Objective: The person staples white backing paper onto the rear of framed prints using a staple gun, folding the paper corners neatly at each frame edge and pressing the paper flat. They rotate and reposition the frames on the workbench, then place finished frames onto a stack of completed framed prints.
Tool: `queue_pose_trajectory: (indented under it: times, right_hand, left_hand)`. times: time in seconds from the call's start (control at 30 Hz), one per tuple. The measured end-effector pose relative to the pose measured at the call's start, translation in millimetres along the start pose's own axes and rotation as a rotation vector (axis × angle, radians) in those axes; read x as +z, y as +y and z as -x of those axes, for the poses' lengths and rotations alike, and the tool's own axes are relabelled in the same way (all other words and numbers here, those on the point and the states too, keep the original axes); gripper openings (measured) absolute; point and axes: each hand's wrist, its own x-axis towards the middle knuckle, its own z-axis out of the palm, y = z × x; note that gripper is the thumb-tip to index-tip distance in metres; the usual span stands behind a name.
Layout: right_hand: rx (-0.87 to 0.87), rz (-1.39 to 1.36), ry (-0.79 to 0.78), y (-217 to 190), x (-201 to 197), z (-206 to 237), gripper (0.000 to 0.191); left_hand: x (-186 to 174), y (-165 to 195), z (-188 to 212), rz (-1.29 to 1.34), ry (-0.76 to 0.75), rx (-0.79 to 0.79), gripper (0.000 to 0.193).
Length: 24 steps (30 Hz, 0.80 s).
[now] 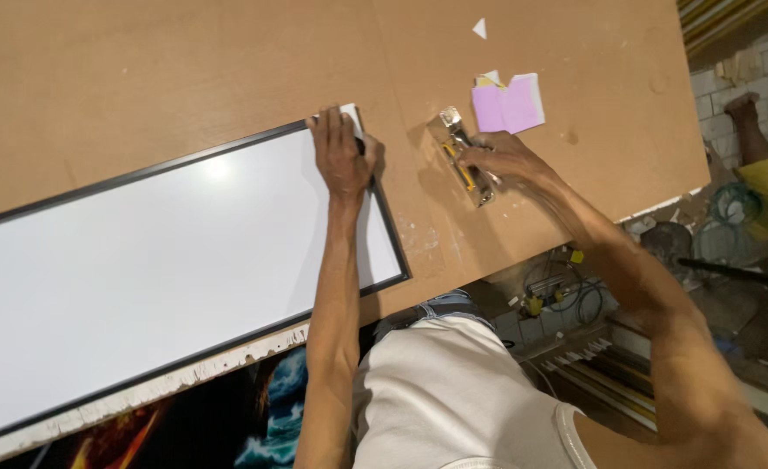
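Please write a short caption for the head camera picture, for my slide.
Left hand presses the corner of a white framed panel on a brown table; right hand rests on a metal tool.

Left hand [342,156]: palm down, fingers extended forward and held close together, pressed flat; the left forearm runs almost straight up from the torso, elbow low in the view. Right hand [504,161]: palm down, fingers curled in a closed grasp, knuckles uppermost; the right arm is extended diagonally from the lower right, wrist nearly straight. Both arms are bare, the hands near each other.
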Motion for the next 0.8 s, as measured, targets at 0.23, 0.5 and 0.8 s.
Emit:
queue_pose_trajectory:
  times: [0.23,0.5,0.8]
  right_hand:
    - [-0.152,0.468,0.638,22.1,-33.5,-18.3,0.113]
    - [0.086,0.409,0.523,5.3,-19.3,-23.8,0.121]
    - [-0.079,0.231,0.771,9.9,-44.2,21.4,0.107]
  left_hand:
    - [-12.6,8.5,-19.2,-0.014,-0.03,-0.044,0.041]
    - [-49.3,6.7,-6.5,0.002,-0.063,-0.063,0.036]
    - [-139.0,21.5,56.1,0.187,-0.048,-0.171,0.025]
